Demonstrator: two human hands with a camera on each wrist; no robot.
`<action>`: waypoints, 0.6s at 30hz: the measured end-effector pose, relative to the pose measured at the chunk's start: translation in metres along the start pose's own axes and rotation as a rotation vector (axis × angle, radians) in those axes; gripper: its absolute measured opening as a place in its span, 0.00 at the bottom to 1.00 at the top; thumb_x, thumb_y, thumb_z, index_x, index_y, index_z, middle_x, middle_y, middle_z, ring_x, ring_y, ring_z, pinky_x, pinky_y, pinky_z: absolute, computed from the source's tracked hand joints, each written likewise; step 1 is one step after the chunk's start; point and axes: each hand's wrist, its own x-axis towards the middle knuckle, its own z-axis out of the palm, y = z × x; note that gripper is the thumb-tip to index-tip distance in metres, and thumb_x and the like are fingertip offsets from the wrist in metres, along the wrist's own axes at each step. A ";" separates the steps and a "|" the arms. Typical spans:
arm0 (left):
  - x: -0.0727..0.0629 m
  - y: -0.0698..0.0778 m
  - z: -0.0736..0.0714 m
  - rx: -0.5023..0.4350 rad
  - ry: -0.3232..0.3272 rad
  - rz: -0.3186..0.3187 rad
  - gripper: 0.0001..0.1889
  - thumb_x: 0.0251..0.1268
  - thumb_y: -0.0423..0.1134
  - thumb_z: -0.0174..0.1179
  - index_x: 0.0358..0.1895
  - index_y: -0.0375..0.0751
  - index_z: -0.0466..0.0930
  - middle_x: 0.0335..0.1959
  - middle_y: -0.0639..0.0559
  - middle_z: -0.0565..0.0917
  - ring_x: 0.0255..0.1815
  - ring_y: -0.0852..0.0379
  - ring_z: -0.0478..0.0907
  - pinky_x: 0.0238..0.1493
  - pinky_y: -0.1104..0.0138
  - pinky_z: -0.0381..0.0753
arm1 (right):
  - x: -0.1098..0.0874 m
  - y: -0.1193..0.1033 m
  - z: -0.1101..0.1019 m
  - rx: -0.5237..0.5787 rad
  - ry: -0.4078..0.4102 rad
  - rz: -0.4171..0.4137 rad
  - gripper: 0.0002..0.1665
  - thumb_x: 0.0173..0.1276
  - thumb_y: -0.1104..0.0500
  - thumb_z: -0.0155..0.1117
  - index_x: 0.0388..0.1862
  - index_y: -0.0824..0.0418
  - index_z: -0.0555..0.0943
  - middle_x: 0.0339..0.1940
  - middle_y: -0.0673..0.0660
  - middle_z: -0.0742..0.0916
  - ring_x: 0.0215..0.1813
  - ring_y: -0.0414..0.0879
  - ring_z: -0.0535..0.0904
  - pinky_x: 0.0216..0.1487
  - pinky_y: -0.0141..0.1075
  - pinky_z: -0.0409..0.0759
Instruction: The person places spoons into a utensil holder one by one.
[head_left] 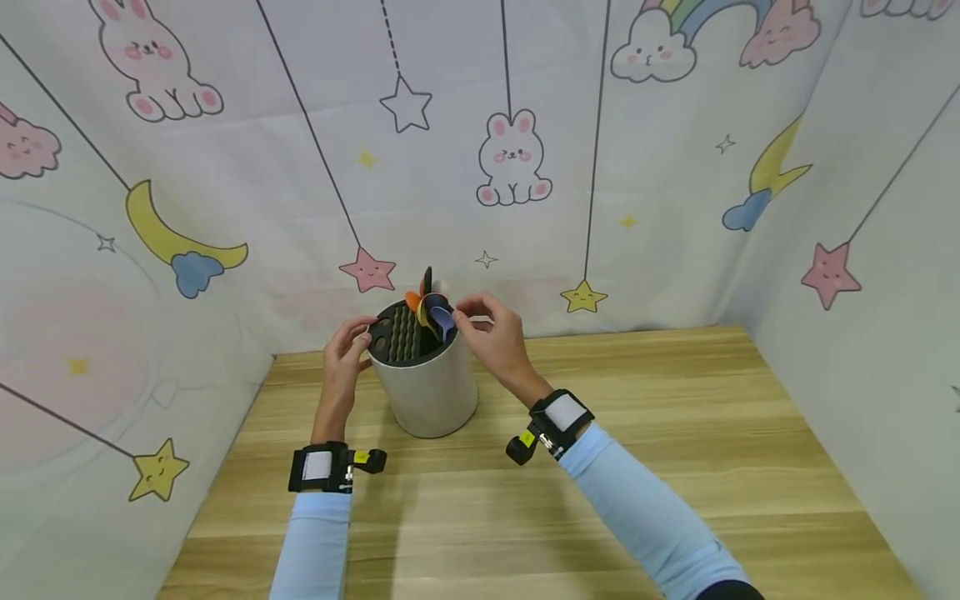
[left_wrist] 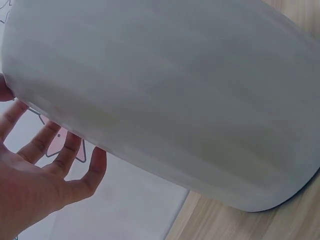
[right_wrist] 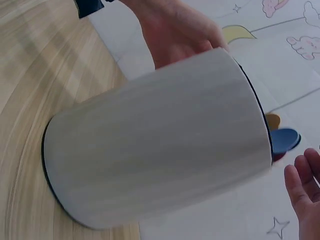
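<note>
A white cylindrical utensil holder [head_left: 431, 396] with a black slotted top [head_left: 401, 337] stands upright on the table. Several colored spoon-like utensils cluster at the top's right side: an orange one [head_left: 412, 301], a dark one, and a blue-purple spoon [head_left: 442, 320] nearest the right hand. My left hand [head_left: 345, 354] grips the holder's upper left side, its bent fingers [left_wrist: 64, 155] against the wall. Beside the blue-purple spoon is my right hand [head_left: 491, 333], thumb and index finger near each other. In the right wrist view, its fingers [right_wrist: 300, 180] stand apart from the blue utensil [right_wrist: 284, 140].
The wood-grain table [head_left: 600, 483] spreads in front of the holder and to its right. Behind it hangs a white printed backdrop [head_left: 442, 200] with rabbits, stars and moons, with similar panels at both sides. A wrist camera [head_left: 521, 447] juts from the right wrist strap.
</note>
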 end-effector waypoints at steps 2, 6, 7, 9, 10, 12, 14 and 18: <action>-0.001 0.001 0.000 -0.006 -0.004 0.010 0.23 0.83 0.44 0.48 0.73 0.41 0.70 0.69 0.39 0.75 0.63 0.50 0.76 0.64 0.37 0.70 | 0.000 0.004 -0.009 -0.012 0.005 -0.017 0.09 0.74 0.62 0.65 0.50 0.65 0.82 0.47 0.58 0.87 0.52 0.48 0.84 0.54 0.43 0.84; 0.002 0.005 -0.001 0.007 -0.006 0.045 0.25 0.83 0.48 0.49 0.77 0.47 0.66 0.72 0.37 0.72 0.67 0.44 0.73 0.65 0.35 0.68 | 0.001 0.011 -0.029 -0.097 -0.019 -0.057 0.14 0.76 0.59 0.62 0.56 0.64 0.82 0.53 0.60 0.86 0.58 0.49 0.81 0.60 0.48 0.80; 0.003 0.007 -0.002 0.016 -0.009 0.055 0.26 0.83 0.48 0.49 0.78 0.48 0.66 0.72 0.37 0.72 0.68 0.43 0.72 0.65 0.35 0.68 | 0.002 0.012 -0.034 -0.124 -0.031 -0.069 0.15 0.77 0.59 0.62 0.58 0.63 0.81 0.56 0.60 0.85 0.60 0.50 0.80 0.62 0.49 0.78; 0.006 0.009 -0.003 0.036 -0.017 0.072 0.26 0.83 0.49 0.48 0.78 0.49 0.66 0.73 0.38 0.72 0.69 0.42 0.71 0.66 0.37 0.68 | 0.002 0.015 -0.042 -0.186 -0.055 -0.092 0.18 0.77 0.58 0.61 0.62 0.63 0.80 0.60 0.60 0.84 0.64 0.51 0.78 0.65 0.51 0.76; 0.007 0.010 -0.004 0.048 -0.024 0.081 0.26 0.83 0.50 0.48 0.78 0.48 0.65 0.73 0.39 0.71 0.70 0.41 0.71 0.66 0.38 0.68 | 0.003 0.017 -0.046 -0.215 -0.067 -0.101 0.20 0.77 0.57 0.61 0.63 0.63 0.79 0.62 0.59 0.84 0.66 0.51 0.77 0.66 0.51 0.75; 0.009 0.011 -0.005 0.074 -0.044 0.097 0.26 0.83 0.49 0.47 0.78 0.48 0.64 0.74 0.39 0.70 0.71 0.42 0.70 0.67 0.39 0.67 | 0.003 0.020 -0.053 -0.273 -0.098 -0.114 0.22 0.77 0.56 0.61 0.66 0.63 0.78 0.65 0.58 0.82 0.69 0.51 0.75 0.69 0.50 0.72; 0.010 0.011 -0.005 0.090 -0.063 0.108 0.26 0.84 0.49 0.47 0.79 0.47 0.64 0.75 0.39 0.69 0.73 0.42 0.68 0.68 0.39 0.66 | 0.001 0.023 -0.059 -0.324 -0.128 -0.121 0.24 0.78 0.55 0.60 0.68 0.63 0.77 0.67 0.59 0.81 0.71 0.52 0.73 0.71 0.49 0.69; 0.010 0.013 -0.005 0.115 -0.105 0.111 0.27 0.84 0.47 0.46 0.80 0.48 0.60 0.78 0.41 0.66 0.77 0.41 0.62 0.71 0.37 0.61 | -0.005 0.030 -0.073 -0.404 -0.202 -0.102 0.29 0.78 0.51 0.59 0.74 0.61 0.72 0.73 0.59 0.76 0.76 0.52 0.67 0.75 0.49 0.63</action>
